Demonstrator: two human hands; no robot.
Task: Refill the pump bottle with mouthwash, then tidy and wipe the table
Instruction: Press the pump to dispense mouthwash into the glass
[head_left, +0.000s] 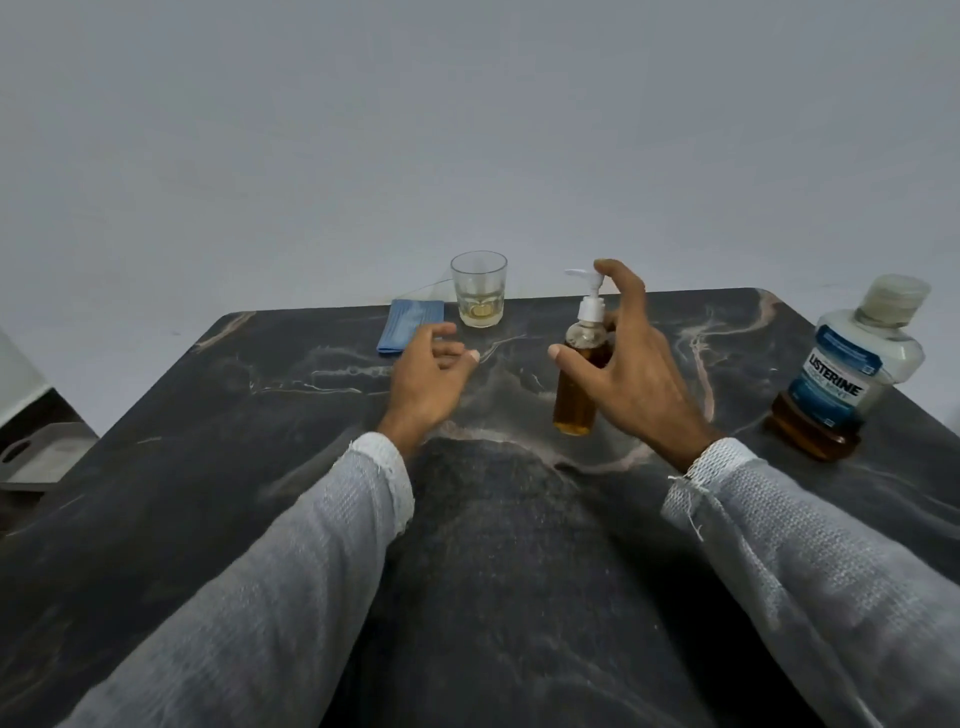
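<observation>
Two hands over table (218, 447). Pump bottle (576, 387) upright at centre, nearly full, pump fitted. Right hand (631, 374) spread, ungripped, forefinger on pump head, likely testing. Left hand (428, 376) loose, empty, left of bottle, near cloth (402, 325).

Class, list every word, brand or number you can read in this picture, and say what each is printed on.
"LISTERINE": on the blue label of the mouthwash bottle.
Smaller print above and below the brand on that label: too blurred to read.
Pump bottle, glass, blue cloth: no text visible.
</observation>
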